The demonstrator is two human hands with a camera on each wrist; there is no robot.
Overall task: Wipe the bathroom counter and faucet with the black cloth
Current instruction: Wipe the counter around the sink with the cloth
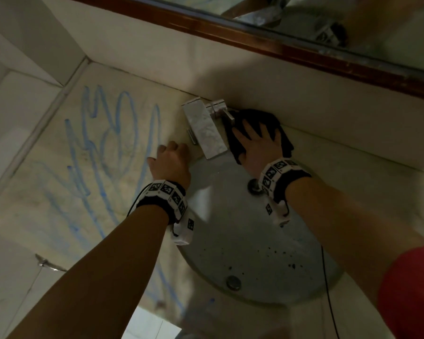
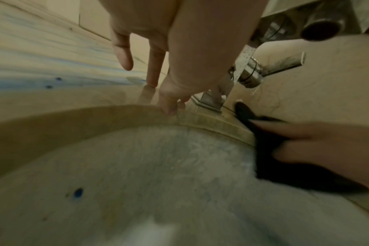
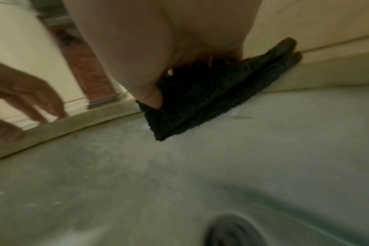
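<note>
While your right hand presses flat, fingers spread, on the cloth just right of the faucet at the counter's back edge, your left hand rests empty, fingers loosely bent, on the sink rim.

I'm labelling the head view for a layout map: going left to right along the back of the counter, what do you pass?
Blue scribbled marks on the beige counter → left hand → square chrome faucet → right hand pressing flat on the black cloth.
</note>
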